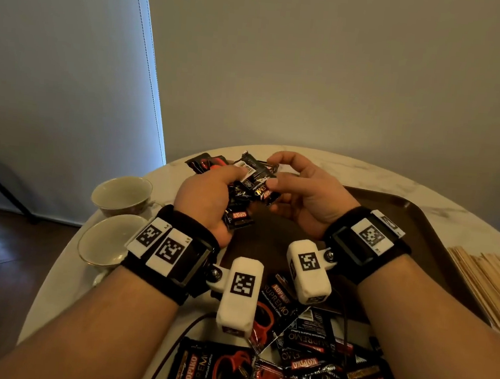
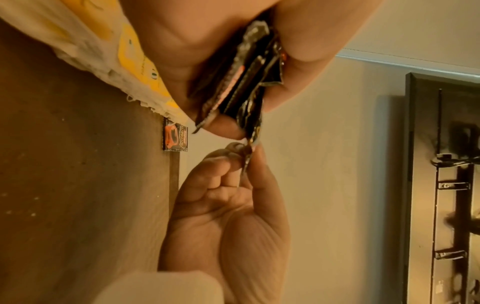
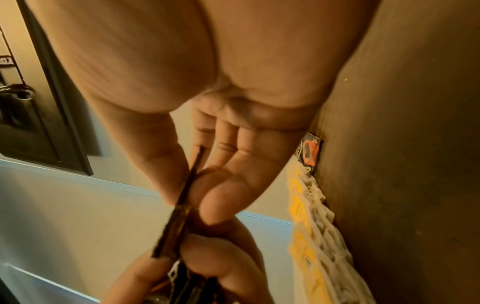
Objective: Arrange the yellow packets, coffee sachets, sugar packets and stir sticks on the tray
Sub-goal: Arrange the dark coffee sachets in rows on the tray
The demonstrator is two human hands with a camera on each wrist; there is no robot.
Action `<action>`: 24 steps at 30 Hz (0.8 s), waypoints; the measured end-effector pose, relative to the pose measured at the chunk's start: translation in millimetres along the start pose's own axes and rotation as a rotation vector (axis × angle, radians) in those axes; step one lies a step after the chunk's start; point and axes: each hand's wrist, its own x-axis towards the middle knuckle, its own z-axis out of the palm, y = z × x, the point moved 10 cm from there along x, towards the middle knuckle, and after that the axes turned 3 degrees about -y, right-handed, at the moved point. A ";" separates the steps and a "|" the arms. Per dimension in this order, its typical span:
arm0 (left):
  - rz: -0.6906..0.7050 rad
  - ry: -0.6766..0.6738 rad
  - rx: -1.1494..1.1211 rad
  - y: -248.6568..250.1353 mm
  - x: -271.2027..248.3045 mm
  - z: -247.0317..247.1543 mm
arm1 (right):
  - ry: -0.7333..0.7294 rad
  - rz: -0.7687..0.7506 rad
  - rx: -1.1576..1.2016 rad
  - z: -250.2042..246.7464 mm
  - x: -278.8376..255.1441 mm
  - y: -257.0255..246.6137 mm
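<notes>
Your left hand [image 1: 211, 198] clutches a bunch of black coffee sachets [image 1: 244, 188] above the brown tray [image 1: 416, 223], fingers and thumb curled tight round the stack so the edges stay together. Your right hand [image 1: 300, 194], at 3 o'clock of the bunch, pinches the corner of one sachet [image 3: 182, 205] between thumb and forefinger while the other fingers [image 3: 228, 148] stay loosely bent and hold nothing; the right wrist view shows that sachet edge-on, clamped in the pinch. The likely aim is to draw a single sachet off the stack, or to square it with the rest, before it is laid on the tray.

In the wrist views a row of yellow packets [image 2: 135, 61] already lies on the tray, with one coffee sachet [image 2: 175, 136] laid flat just beyond the end of the row. More coffee sachets [image 1: 302, 362] are heaped on the surface at 6 o'clock, close to you, and a few others [image 1: 205, 162] lie at 12 o'clock beyond your hands. The wooden stir sticks [image 1: 490, 282] wait in a pile at 3 o'clock, off the tray. Two cups [image 1: 118, 207] stand at 9 o'clock. Sugar packets cannot be made out in any view.
</notes>
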 end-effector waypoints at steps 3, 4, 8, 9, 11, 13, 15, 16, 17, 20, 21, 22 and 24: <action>0.006 -0.003 -0.004 -1.4 0.7 2.1 | -0.006 -0.059 0.025 0.2 -0.2 -2.3; 0.001 -0.007 -0.018 -2.0 0.6 2.9 | -0.003 -0.064 0.036 0.0 -1.3 -2.2; -0.026 -0.049 -0.062 -2.8 -0.5 6.1 | -0.092 -0.086 0.070 7.4 -4.7 -3.8; -0.035 -0.065 -0.066 -3.4 -1.4 7.9 | -0.097 -0.113 0.058 7.6 -4.6 -6.3; -0.051 -0.103 -0.058 -6.0 -1.7 12.9 | -0.050 -0.173 0.051 3.1 -2.7 -12.1; -0.040 -0.111 -0.051 -7.2 -2.0 15.6 | 0.035 -0.225 0.079 -5.9 -1.4 -16.2; 0.023 -0.070 -0.028 -2.3 0.3 12.1 | 0.129 -0.258 0.115 -17.2 -2.0 -18.7; 0.066 -0.042 -0.002 1.9 0.2 9.4 | 0.163 -0.262 0.117 -21.6 -2.3 -18.7; 0.108 -0.016 0.026 5.6 1.1 5.6 | 0.185 -0.257 0.110 -24.8 -2.4 -18.2; 0.159 -0.034 0.083 8.5 -0.6 7.4 | 0.214 -0.229 0.083 -29.1 -2.0 -14.8; 0.168 -0.060 0.105 8.1 -1.5 10.7 | 0.220 -0.214 0.066 -29.3 -1.1 -12.9; 0.181 -0.084 0.129 8.5 -3.8 14.8 | 0.219 -0.200 0.055 -28.2 -0.3 -10.9; 0.206 -0.115 0.173 8.8 -8.0 20.0 | 0.213 -0.184 0.046 -26.4 1.3 -7.9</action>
